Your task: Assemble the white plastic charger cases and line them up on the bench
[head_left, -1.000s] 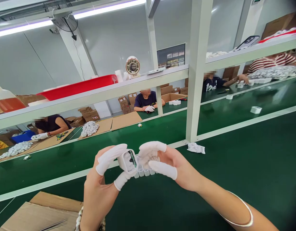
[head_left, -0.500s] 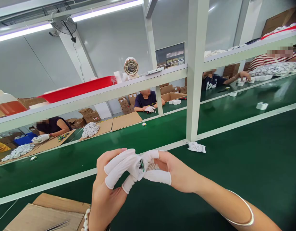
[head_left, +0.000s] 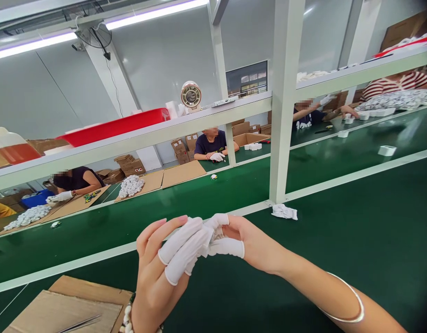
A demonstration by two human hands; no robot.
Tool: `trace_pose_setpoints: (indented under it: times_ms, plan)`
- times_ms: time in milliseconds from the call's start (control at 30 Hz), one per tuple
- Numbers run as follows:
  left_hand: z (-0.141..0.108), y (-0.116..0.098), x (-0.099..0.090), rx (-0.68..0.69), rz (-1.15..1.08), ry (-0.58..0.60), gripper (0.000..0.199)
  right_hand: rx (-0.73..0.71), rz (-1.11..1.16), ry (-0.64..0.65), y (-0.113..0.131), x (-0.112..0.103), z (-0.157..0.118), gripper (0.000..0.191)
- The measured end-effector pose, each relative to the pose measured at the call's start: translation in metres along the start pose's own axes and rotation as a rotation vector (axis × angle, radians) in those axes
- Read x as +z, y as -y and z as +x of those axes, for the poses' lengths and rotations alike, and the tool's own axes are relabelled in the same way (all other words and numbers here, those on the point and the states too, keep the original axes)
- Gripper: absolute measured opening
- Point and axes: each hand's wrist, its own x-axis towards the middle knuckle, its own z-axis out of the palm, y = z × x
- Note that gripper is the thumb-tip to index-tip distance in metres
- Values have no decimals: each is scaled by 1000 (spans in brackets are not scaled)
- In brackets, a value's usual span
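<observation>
A small white plastic housing (head_left: 206, 244) is held up in front of me between both hands, mostly covered by fingers. My left hand (head_left: 168, 263) is closed on it from the left, white finger cots over some fingertips. My right hand (head_left: 236, 236) pinches it from the right, thumb and finger in white cots. Whether the right fingers hold a separate part cannot be made out. Below the hands lies the dark green work surface (head_left: 255, 296).
Tweezers (head_left: 80, 323) lie on cardboard (head_left: 66, 310) at lower left. A crumpled white glove (head_left: 284, 212) rests by the upright post (head_left: 281, 171). Beyond runs a green belt (head_left: 165, 203) carrying small white parts. Several co-workers sit behind it. A shelf holds a red tray (head_left: 119, 127).
My left hand has turned and shifted slightly right, so its fingers now hide the housing's open end and the green board seen there. Small parts on the belt have moved right.
</observation>
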Motion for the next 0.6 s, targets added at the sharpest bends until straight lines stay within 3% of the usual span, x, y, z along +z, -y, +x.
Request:
trace_pose_setpoints:
  times_ms: [600]
  plan:
    - [-7, 3, 0, 20, 35, 34, 40, 85, 106, 18, 0, 5, 5, 13]
